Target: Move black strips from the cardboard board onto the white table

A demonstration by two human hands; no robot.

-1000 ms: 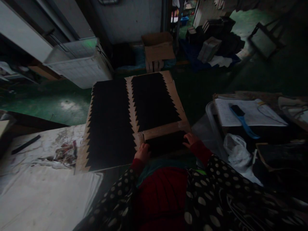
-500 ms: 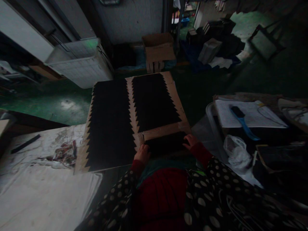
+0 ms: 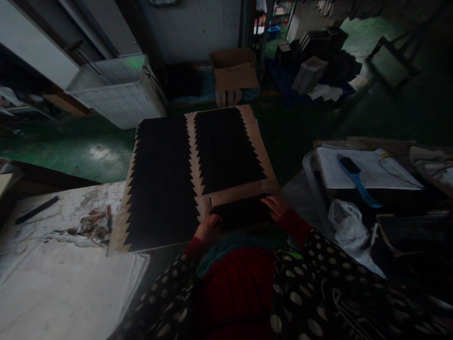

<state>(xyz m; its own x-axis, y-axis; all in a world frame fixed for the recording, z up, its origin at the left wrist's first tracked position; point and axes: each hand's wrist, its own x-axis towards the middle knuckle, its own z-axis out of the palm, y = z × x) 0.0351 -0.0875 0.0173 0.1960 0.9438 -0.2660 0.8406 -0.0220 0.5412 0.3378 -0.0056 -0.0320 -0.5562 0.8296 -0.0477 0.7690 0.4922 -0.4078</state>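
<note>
A brown cardboard board lies in front of me, covered by two columns of overlapping black pieces with zigzag edges. At its near right corner sits a small black stack. My left hand curls over the stack's left end, fingers closed on it. On the stack's right end rests my right hand, fingers bent over the top edge. Red sleeves and a dotted garment fill the bottom of the view.
A stained white table lies to the left with a dark strip. A blue-handled brush rests on white sheets at the right, near a white plastic bag. A cardboard box and a white bin stand on the green floor.
My left hand has slid slightly toward me along the stack's left end. My right hand has shifted a little left over the stack's top edge.
</note>
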